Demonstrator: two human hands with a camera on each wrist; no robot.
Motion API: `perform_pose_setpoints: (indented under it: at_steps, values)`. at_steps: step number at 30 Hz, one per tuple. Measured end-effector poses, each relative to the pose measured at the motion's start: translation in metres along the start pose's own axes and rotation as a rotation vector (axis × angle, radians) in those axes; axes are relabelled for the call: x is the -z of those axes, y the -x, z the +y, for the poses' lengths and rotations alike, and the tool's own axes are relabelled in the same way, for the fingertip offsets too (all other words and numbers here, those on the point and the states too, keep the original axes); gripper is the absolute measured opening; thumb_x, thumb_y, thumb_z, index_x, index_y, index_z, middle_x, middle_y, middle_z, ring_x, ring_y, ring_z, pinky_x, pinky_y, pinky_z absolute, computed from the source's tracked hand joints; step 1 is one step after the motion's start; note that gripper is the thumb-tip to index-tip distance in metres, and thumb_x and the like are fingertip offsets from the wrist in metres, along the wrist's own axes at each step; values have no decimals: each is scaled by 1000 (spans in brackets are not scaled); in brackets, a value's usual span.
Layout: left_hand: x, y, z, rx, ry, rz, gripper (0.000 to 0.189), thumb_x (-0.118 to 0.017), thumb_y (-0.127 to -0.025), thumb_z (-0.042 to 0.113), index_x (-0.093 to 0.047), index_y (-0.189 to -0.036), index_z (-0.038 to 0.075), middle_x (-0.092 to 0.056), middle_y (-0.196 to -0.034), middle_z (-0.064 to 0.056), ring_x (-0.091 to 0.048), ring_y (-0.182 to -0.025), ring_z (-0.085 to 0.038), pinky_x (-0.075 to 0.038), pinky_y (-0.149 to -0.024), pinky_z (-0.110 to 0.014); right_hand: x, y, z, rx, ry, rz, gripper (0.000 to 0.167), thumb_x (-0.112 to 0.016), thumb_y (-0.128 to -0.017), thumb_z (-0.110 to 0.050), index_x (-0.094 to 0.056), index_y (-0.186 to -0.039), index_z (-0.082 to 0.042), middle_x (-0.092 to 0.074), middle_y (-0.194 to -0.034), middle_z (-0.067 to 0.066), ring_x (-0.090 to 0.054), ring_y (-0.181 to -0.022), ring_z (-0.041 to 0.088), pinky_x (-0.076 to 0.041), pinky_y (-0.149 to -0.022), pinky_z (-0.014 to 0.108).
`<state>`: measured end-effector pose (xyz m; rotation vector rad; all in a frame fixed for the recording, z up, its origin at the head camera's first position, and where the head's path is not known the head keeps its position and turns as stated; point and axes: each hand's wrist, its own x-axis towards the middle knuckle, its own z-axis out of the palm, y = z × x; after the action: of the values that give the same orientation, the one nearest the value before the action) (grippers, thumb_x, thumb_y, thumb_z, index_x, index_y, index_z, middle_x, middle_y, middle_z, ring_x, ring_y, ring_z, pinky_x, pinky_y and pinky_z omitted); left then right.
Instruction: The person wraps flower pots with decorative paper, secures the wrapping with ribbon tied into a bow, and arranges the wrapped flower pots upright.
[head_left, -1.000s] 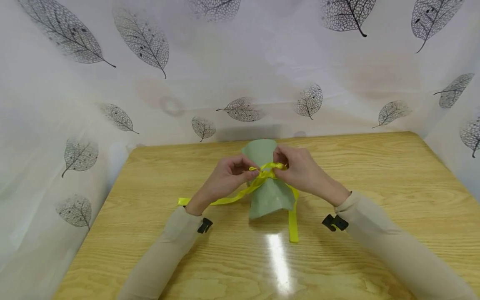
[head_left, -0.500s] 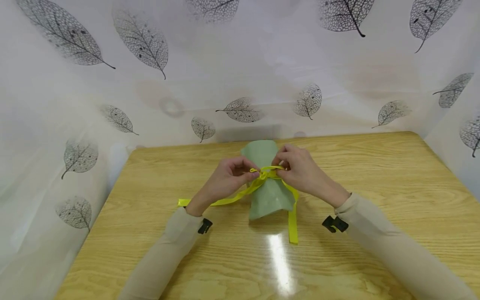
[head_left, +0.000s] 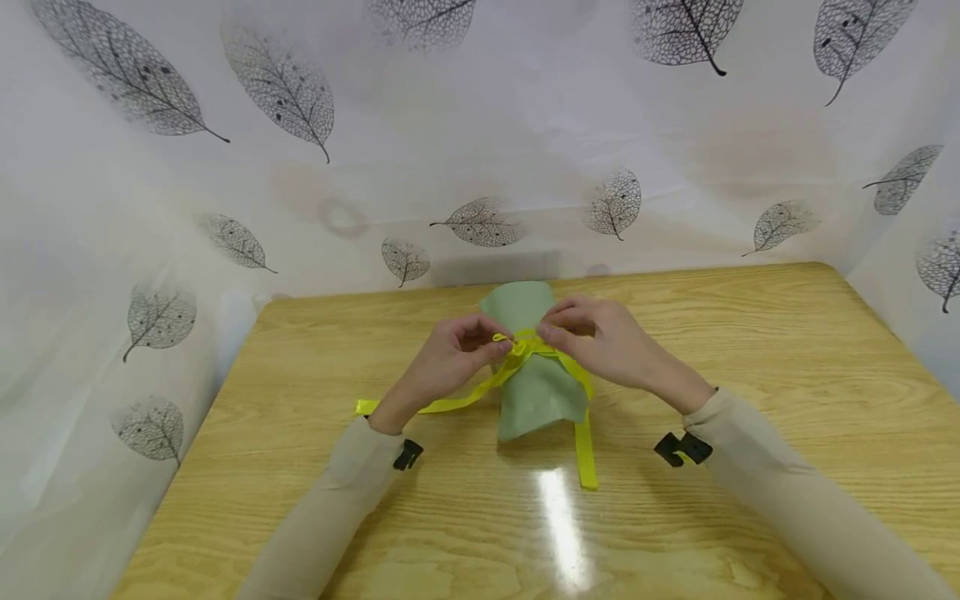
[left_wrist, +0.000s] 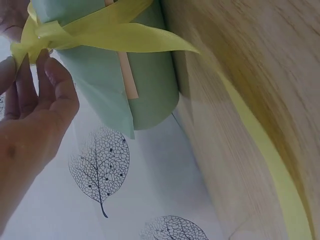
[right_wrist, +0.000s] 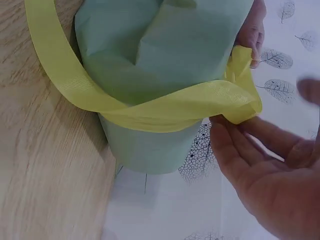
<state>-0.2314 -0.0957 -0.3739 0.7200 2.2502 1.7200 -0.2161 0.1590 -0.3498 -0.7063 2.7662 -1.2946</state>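
Note:
A pale green wrapped bundle (head_left: 542, 396) lies near the table's back edge, narrowed at its middle by a yellow ribbon (head_left: 480, 390). In the left wrist view a pinkish strip (left_wrist: 128, 75) shows along the green wrap (left_wrist: 152, 95). My left hand (head_left: 450, 354) pinches a small loop of ribbon at the knot between thumb and fingertips. My right hand (head_left: 611, 342) is on the knot's other side. In the right wrist view its fingers (right_wrist: 227, 145) reach out straight to the folded ribbon (right_wrist: 242, 102), with the thumb standing apart from them.
One ribbon tail runs left under my left wrist; the other hangs toward the table's front. The wooden table (head_left: 300, 492) ends at a white leaf-printed curtain (head_left: 525, 108). Black buckles (head_left: 408, 454) hang at both sleeve cuffs.
My right thumb and fingers have come off their pinch on the right-hand ribbon loop and spread, the hand shifting slightly right. The left hand keeps its pinch almost in place.

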Motion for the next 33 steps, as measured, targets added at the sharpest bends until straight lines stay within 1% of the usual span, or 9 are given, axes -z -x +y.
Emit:
perform_pose_setpoints:
  at_steps: [2, 5, 9, 15, 19, 22, 26, 29, 33]
  values:
    - [1, 1, -1, 17, -6, 21, 9, -69, -98, 9, -72, -105, 5, -73, -102, -10, -65, -95, -47, -57, -79, -33, 3, 0, 3, -32, -25, 49, 30, -57, -105, -28, -77, -114, -8, -72, -124, 10, -71, -111, 29, -59, -93, 47]
    - [4, 3, -4, 46, -13, 42, 10, -69, -98, 10, -72, -106, 5, -72, -104, -10, -66, -97, -47, -58, -85, -44, 6, 0, 7, -37, -8, 125, 23, -60, -103, -16, -78, -111, -4, -75, -118, 13, -74, -104, 28, -61, -87, 36]
    - [7, 4, -8, 95, -29, 73, 9, -70, -97, 11, -72, -104, 6, -73, -103, -9, -66, -99, -47, -57, -87, -53, 9, 0, 10, -44, 47, 137, 14, -69, -96, -6, -79, -106, -4, -77, -108, 12, -75, -94, 25, -61, -79, 24]
    - [5, 4, -9, 97, 11, 58, 10, -69, -97, 8, -70, -105, 2, -72, -101, -10, -67, -98, -48, -58, -89, -56, 11, -5, 11, -119, 24, 15, 28, -68, -100, -28, -76, -119, -9, -78, -105, 5, -73, -90, 19, -58, -79, 30]
    - [3, 3, -5, 91, 36, 40, 11, -69, -97, 8, -70, -106, 2, -71, -99, -8, -69, -92, -40, -58, -88, -56, 13, -10, 11, -132, -7, -104, 39, -69, -98, -36, -71, -126, -11, -77, -107, 3, -71, -91, 16, -57, -82, 33]
    - [2, 4, -4, 90, 29, 37, 10, -69, -98, 9, -70, -106, 3, -71, -99, -7, -69, -86, -28, -59, -86, -53, 14, -11, 11, -100, -6, -177, 45, -73, -95, -37, -68, -131, -11, -75, -110, 3, -70, -94, 15, -58, -86, 35]
    - [3, 4, -5, 87, 20, 35, 11, -68, -98, 10, -70, -107, 4, -71, -100, -8, -68, -82, -18, -60, -84, -49, 14, -6, 10, -42, 18, -226, 56, -79, -91, -35, -61, -139, -12, -70, -128, 3, -66, -107, 20, -56, -88, 40]
    - [3, 4, -5, 79, 20, 33, 11, -68, -99, 10, -70, -108, 4, -71, -101, -9, -68, -84, -25, -60, -84, -48, 12, 1, 3, 27, 78, -165, 61, -86, -84, -33, -61, -135, -10, -66, -133, 5, -62, -110, 24, -54, -88, 42]
    - [3, 4, -5, 81, 20, 41, 12, -68, -99, 11, -70, -108, 4, -72, -103, -9, -68, -91, -40, -60, -84, -49, 4, 10, -11, 220, 180, -5, 45, -90, -79, -31, -69, -110, -7, -68, -102, 7, -60, -89, 20, -51, -77, 34]
